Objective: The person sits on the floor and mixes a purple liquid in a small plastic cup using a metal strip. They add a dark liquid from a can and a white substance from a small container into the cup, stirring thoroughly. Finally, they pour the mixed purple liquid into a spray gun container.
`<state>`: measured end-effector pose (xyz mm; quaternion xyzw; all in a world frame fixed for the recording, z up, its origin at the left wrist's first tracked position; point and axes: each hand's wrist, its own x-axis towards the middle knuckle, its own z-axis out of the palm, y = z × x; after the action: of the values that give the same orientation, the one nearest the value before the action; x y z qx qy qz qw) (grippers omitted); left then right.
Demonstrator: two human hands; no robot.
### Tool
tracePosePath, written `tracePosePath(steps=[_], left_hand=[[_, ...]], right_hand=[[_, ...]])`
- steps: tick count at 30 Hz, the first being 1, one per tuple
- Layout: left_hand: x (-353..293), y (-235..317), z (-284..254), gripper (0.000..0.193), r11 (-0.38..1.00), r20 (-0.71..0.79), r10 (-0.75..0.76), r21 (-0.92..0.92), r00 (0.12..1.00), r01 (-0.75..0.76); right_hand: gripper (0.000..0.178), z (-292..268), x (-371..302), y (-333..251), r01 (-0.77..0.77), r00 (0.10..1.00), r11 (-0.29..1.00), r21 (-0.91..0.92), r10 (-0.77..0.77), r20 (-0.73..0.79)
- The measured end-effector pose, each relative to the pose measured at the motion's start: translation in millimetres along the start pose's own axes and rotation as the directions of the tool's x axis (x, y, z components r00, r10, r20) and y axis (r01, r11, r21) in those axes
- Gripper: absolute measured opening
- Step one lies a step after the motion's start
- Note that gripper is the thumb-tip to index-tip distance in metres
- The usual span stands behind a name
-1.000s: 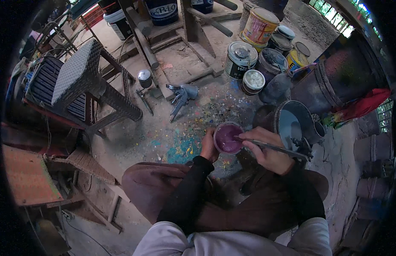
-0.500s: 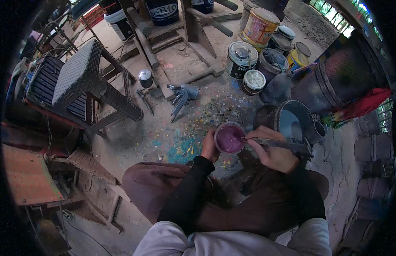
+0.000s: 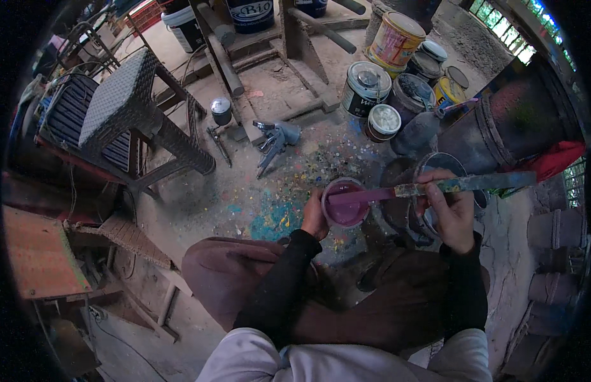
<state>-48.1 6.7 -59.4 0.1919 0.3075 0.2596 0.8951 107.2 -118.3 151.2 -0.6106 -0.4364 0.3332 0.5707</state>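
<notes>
A small round cup of purple paint (image 3: 344, 214) is gripped at its left side by my left hand (image 3: 315, 215). My right hand (image 3: 453, 215) pinches a long flat stirring stick (image 3: 480, 183) between thumb and fingers. The stick lies nearly level, its tip inside the cup and its near half coated in purple paint. Its bare far end is stained with old paint and points to the right. Behind my right hand stands a dark bucket (image 3: 445, 163), partly covered by the hand and the stick.
A spray gun (image 3: 277, 141) and a metal-topped cup (image 3: 221, 111) lie ahead on the paint-spattered floor. Several paint cans (image 3: 367, 89) crowd the far right, beside a large dark drum (image 3: 518, 118). A woven plastic stool (image 3: 117, 102) stands at the left.
My right hand has moved right and slightly up, turning so the stick lies flatter. More of the stick shows, with its purple-coated part now out of the paint. My left hand keeps the cup.
</notes>
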Motion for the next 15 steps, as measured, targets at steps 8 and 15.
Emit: tracePosePath(steps=[8,15], left_hand=[[8.1,-5.0,-11.6,0.036,0.995,-0.059,-0.057,-0.080,0.997,0.052],[-10.2,7.9,12.7,0.039,0.996,0.068,-0.089,-0.002,0.994,0.090]], right_hand=[[0.011,18.2,8.1,13.4,0.324,0.936,0.824,-0.465,-0.207,0.284],[0.009,9.3,7.9,28.9,0.254,0.964,0.839,-0.482,-0.181,0.193]])
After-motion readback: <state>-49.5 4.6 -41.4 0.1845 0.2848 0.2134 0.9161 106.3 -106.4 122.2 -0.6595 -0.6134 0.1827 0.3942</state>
